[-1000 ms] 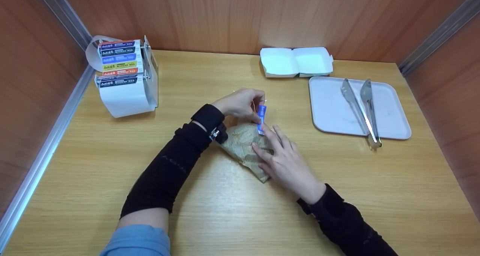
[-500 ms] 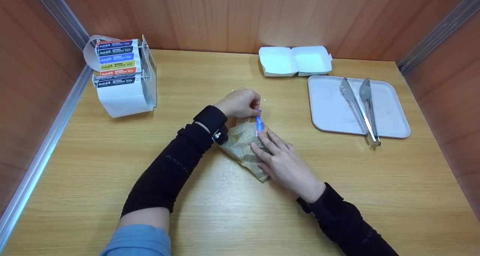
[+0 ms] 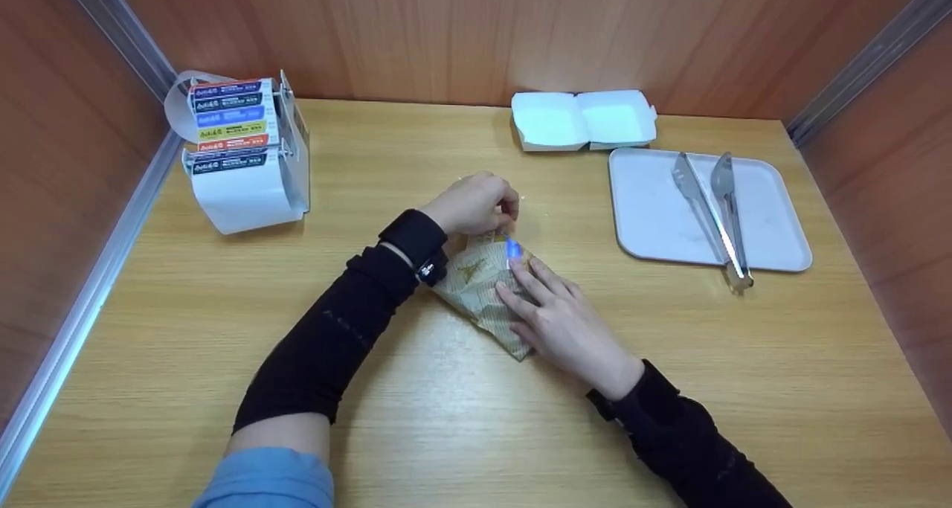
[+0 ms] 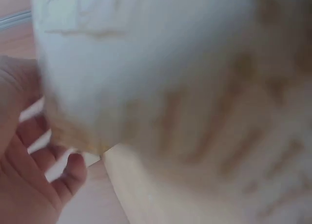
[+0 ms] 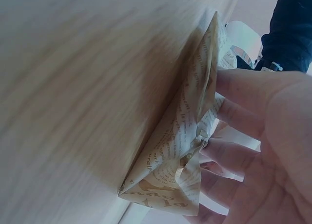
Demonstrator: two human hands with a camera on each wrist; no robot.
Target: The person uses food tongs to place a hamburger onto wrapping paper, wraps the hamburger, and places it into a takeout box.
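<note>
Head view, paper packet (image 3: 476, 285) under right grip (image 3: 567, 328)

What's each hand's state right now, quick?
Left hand: fingers bent by the far edge of the paper packet; can't tell if they pinch the blue label.
Right hand: open, fingers touching the packet.

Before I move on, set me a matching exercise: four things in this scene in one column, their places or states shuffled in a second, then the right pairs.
1. Blue label
2. Metal tongs
3. White box
4. Label dispenser

A. Open, near the back wall
B. At the table's left side
C. On the wrapped packet, touched by the right hand
D. Lying partly on the tray

Pairs: 1-C; 2-D; 3-A; 4-B.
</note>
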